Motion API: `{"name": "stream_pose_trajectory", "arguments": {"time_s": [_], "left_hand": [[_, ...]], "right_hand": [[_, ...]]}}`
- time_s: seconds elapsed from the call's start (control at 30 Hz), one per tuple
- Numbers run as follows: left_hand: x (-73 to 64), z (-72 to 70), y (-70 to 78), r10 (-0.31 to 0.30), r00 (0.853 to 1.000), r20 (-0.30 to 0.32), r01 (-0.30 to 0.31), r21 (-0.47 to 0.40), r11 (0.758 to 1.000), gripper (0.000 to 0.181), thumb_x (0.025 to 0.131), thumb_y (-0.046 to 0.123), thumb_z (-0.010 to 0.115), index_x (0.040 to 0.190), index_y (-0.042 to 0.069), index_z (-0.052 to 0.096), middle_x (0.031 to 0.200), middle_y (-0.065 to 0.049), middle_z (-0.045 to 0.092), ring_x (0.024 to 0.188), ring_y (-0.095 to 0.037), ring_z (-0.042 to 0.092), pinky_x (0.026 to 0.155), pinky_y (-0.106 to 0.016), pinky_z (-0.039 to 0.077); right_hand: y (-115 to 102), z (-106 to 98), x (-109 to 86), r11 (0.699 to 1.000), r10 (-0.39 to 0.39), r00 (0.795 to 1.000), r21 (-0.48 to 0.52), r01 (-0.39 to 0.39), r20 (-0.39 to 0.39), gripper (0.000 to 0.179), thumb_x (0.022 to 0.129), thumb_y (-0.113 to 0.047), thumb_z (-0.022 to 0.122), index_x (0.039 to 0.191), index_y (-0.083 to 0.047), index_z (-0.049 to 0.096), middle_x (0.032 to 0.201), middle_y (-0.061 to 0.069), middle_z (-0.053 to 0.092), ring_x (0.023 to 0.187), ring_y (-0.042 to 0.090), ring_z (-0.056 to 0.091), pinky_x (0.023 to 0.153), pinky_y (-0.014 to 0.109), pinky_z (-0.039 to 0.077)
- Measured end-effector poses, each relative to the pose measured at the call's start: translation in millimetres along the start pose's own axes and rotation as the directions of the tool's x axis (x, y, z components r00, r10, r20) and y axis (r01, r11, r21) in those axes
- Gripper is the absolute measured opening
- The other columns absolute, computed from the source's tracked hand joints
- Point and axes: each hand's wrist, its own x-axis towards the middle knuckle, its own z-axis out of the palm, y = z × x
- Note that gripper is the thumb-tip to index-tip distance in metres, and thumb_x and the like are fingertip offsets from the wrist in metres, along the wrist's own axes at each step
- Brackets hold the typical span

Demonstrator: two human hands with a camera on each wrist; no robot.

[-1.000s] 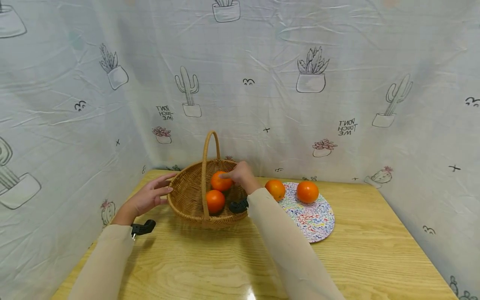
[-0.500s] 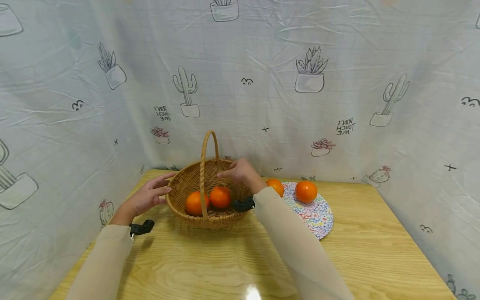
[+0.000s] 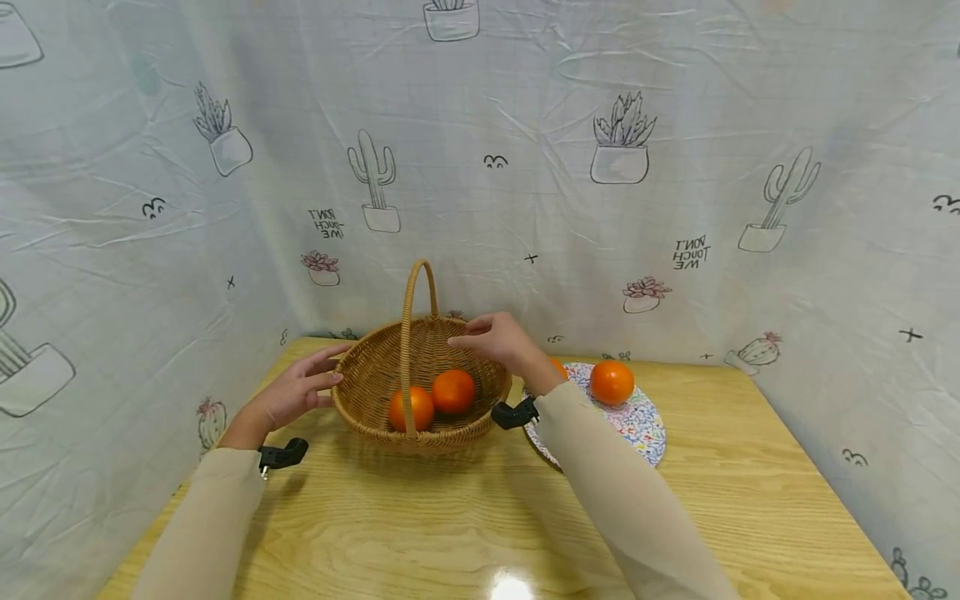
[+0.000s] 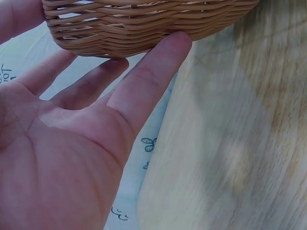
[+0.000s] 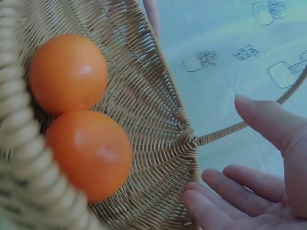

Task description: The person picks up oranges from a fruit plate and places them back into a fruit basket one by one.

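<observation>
A wicker basket [image 3: 375,379] with a tall arched handle stands towards the back left of the table. Two oranges [image 3: 453,392] [image 5: 68,74] lie side by side in it. My left hand [image 3: 298,390] is at its left side, fingers extended; in the left wrist view the fingertips [image 4: 176,44] touch the woven wall. Over the basket's right rim is my right hand [image 3: 504,342], holding nothing, with its thumb apart from its loosely bent fingers [image 5: 218,201].
Right of the basket lies a round plate [image 3: 637,433] with a colourful squiggle pattern. One orange [image 3: 612,382] rests on it; another orange [image 3: 558,369] is partly hidden behind my right wrist. A patterned cloth [image 3: 525,208] hangs behind the wooden table [image 3: 420,525].
My right hand has let go of an orange in the basket and drawn back up and right to the rim. The two oranges rolled about inside. The left hand stays put.
</observation>
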Motion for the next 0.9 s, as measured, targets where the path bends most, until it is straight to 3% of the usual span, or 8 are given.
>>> {"name": "stream_pose_trajectory", "arguments": {"time_s": [0.1,0.3,0.73,0.9], "left_hand": [[-0.4,0.3,-0.7,0.004,1.0,0.001,-0.004,-0.001,1.0,0.066,0.109,0.016,0.051,0.165,0.009,0.017,0.163,-0.028,0.021,0.126,-0.013,0.061,0.092,-0.034,0.06],[-1.6,0.5,-2.1,0.007,1.0,-0.005,-0.007,0.003,1.0,0.066,0.109,0.015,0.05,0.166,0.011,0.017,0.162,-0.029,0.022,0.124,-0.013,0.062,0.091,-0.035,0.061],[-1.6,1.2,-3.0,0.02,1.0,-0.005,-0.02,0.0,1.0,0.065,0.109,0.014,0.05,0.165,0.009,0.017,0.16,-0.023,0.027,0.125,-0.013,0.062,0.092,-0.035,0.06],[-1.6,1.1,-3.0,0.021,1.0,-0.005,-0.021,-0.002,1.0,0.066,0.109,0.014,0.05,0.165,0.009,0.017,0.161,-0.026,0.024,0.124,-0.012,0.062,0.092,-0.035,0.06]], "right_hand": [[4,-6,-8.5,0.999,-0.034,0.999,0.036,0.034,-0.002,0.067,0.088,-0.035,0.083,0.142,-0.004,0.06,0.141,0.012,0.063,0.125,0.032,0.064,0.104,0.045,0.054],[13,-16,-23.4,0.997,-0.077,0.996,-0.005,0.077,-0.034,0.067,0.089,-0.04,0.08,0.143,-0.008,0.06,0.139,0.007,0.066,0.131,0.026,0.059,0.109,0.046,0.05],[40,-33,-46.8,0.984,-0.125,0.986,0.115,0.138,-0.109,0.056,0.091,-0.03,0.08,0.139,-0.007,0.063,0.142,0.015,0.063,0.135,0.03,0.057,0.118,0.047,0.042],[49,-41,-57.2,0.977,-0.121,0.983,0.158,0.142,-0.139,0.053,0.093,-0.028,0.078,0.138,-0.007,0.063,0.141,0.013,0.064,0.134,0.03,0.057,0.117,0.046,0.043]]}}
